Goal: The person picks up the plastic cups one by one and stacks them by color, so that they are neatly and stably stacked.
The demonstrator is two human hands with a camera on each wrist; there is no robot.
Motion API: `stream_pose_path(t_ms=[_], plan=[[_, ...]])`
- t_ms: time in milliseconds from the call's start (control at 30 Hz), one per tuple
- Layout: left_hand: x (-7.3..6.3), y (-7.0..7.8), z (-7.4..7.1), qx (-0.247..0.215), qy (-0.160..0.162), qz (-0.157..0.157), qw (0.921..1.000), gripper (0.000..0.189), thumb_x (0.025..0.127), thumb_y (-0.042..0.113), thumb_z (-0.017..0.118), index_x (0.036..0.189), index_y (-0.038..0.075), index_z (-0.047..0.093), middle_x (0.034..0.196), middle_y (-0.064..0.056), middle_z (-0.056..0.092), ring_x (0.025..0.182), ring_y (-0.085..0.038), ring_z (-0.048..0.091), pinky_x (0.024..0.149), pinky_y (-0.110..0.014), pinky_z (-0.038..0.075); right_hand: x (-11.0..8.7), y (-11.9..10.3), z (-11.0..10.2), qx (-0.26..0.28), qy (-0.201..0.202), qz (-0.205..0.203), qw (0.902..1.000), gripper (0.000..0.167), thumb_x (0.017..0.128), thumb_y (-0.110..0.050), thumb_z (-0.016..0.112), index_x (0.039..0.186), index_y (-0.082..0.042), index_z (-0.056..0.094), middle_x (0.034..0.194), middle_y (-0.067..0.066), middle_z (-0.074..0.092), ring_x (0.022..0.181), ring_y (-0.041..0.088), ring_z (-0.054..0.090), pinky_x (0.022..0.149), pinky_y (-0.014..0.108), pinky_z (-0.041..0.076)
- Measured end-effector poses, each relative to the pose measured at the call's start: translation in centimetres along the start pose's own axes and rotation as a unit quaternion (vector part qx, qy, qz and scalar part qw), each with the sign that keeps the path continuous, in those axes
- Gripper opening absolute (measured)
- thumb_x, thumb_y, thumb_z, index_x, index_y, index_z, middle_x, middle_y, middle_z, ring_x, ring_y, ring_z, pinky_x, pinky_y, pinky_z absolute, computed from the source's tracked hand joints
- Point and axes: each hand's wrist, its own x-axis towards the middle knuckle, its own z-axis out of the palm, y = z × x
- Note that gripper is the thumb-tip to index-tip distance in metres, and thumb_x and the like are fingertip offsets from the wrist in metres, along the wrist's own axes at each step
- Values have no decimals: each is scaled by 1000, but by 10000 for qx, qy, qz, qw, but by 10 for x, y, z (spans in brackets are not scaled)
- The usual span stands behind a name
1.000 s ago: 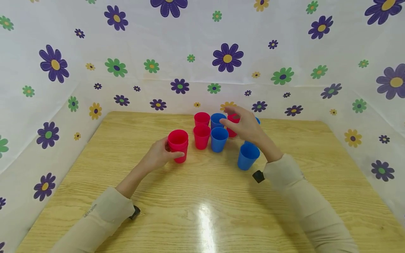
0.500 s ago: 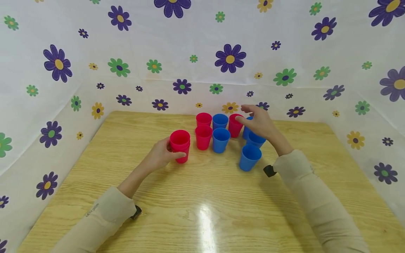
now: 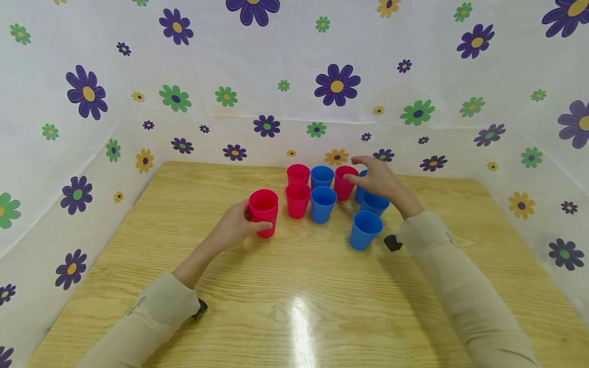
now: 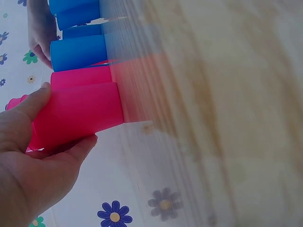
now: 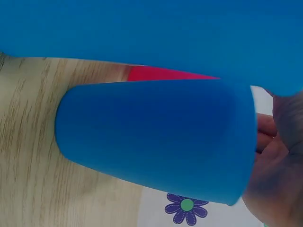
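Observation:
My left hand (image 3: 234, 225) grips a stack of nested red cups (image 3: 263, 204) at the left end of the group, its thumb across the near side. In the left wrist view the red cup (image 4: 80, 111) stands on the table between thumb and fingers. My right hand (image 3: 379, 179) hovers at the back right, over the blue cups, with thumb and fingers spread apart. Its thumb overlaps the rim of a back red cup (image 3: 344, 186); contact is unclear. Beneath the hand are a partly hidden blue cup (image 3: 361, 191) and another blue cup (image 3: 375, 203).
In the middle stand a front red cup (image 3: 297, 200) and a front blue cup (image 3: 323, 205), with a red cup (image 3: 298, 173) and a blue cup (image 3: 322, 176) behind. A nearer blue cup (image 3: 365, 231) stands front right. Flowered cloth (image 3: 207, 66) surrounds the wooden table (image 3: 257, 306).
My right hand has moved rightward, from over the back red cup to the blue cups, then dipped slightly. My left hand keeps its hold on the red cups.

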Motion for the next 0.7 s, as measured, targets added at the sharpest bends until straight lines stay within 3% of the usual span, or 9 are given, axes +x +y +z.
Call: stream_pose_path(t_ms=[400,700], plan=[[0,-1,0,-37,3,2,10000,62,90,18,83,142,3,53,133,-13,63,118,-31,60,101,-44,53,8,3,9,-255,-343,100,9990,77,96,-38,72,155,0,40,157,23,43,142,46,41,109,63,42],[-1,-1,0,-58,-19,30,10000,61,90,17,82,142,2,52,133,-15,63,119,-32,60,102,-45,53,9,5,12,-348,-448,143,9983,75,97,-33,73,156,0,39,155,26,45,140,48,44,107,62,44]])
